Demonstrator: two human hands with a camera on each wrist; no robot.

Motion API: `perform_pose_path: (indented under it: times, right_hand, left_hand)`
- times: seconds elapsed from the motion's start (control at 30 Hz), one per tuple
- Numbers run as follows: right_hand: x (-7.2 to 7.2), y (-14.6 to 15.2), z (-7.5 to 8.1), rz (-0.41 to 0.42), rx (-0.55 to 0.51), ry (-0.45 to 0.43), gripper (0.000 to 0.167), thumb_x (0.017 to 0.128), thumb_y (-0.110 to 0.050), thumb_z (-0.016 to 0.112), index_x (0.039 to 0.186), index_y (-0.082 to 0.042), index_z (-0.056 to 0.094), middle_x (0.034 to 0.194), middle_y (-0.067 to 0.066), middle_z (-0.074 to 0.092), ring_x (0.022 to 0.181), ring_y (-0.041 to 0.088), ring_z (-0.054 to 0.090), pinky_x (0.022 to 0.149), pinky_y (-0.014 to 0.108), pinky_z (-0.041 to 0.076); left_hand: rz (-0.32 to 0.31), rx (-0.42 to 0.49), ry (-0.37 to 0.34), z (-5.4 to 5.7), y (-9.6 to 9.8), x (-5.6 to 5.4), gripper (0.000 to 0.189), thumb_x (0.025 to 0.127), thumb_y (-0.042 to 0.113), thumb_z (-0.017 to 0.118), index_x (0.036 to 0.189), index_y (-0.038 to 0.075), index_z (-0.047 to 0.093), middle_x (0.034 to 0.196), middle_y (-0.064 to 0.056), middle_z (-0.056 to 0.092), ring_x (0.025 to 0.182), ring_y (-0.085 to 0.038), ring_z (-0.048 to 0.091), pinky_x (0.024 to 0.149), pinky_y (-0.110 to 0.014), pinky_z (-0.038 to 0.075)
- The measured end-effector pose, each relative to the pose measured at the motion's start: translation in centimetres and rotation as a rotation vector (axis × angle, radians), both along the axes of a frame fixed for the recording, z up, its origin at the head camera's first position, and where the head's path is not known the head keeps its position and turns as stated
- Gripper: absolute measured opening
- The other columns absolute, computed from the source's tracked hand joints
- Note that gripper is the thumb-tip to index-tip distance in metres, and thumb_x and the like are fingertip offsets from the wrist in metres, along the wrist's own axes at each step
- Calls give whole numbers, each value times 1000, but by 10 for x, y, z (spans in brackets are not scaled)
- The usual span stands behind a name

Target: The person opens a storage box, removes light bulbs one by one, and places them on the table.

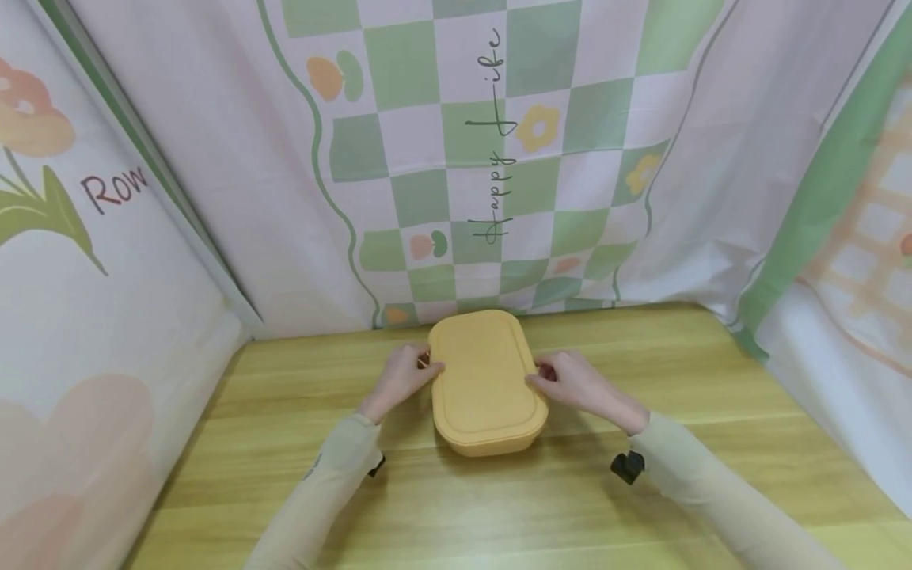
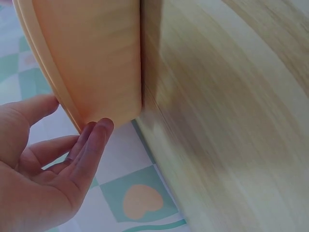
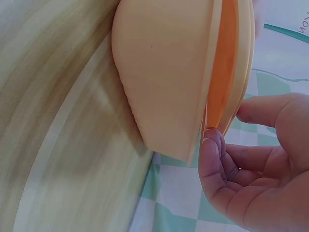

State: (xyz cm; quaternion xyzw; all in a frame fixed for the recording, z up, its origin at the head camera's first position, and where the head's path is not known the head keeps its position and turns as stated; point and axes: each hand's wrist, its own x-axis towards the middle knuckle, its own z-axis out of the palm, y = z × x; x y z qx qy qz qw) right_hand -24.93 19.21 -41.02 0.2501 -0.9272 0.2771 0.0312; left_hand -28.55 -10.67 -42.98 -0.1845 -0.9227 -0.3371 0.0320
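A yellow rectangular box [image 1: 499, 448] with rounded corners rests on the wooden table, its matching lid [image 1: 488, 372] on top. My left hand [image 1: 400, 378] pinches the lid's left edge, thumb above and fingers below the rim. At the opposite edge my right hand [image 1: 570, 381] grips the lid the same way. In the right wrist view a gap shows between the raised lid [image 3: 245, 63] and the box wall [image 3: 164, 72]. On the left side, the left wrist view shows the rim close against the box [image 2: 96, 58]. What lies inside cannot be seen.
The wood-grain table [image 1: 299, 443] spreads around the box. Just behind the box hangs a green-and-white checked curtain [image 1: 406, 142]. Printed cloth walls [image 1: 128, 317] close in the left and right sides. A black wrist device [image 1: 628, 467] sits under the right sleeve.
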Motion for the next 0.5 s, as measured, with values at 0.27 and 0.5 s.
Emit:
perform_pose_path:
  times: [0.27,0.5]
  right_hand:
    - [1,0,5,-17,5,-11,17,92,-15,65,76,-10,63,63,-3,60,53,3,45,49,16,40]
    - [3,-3,11,-24,15,-18,22,93,-17,64,73,-11,60,62,-3,58,52,4,44,48,17,38]
  left_hand:
    - [35,2,8,5,3,1,27,91,19,69,72,6,56,76,-12,70,68,-17,65,55,-21,50]
    - [87,-16,30,14,4,3,30,89,19,70,68,6,55,62,-5,60,52,-9,43,46,-17,34]
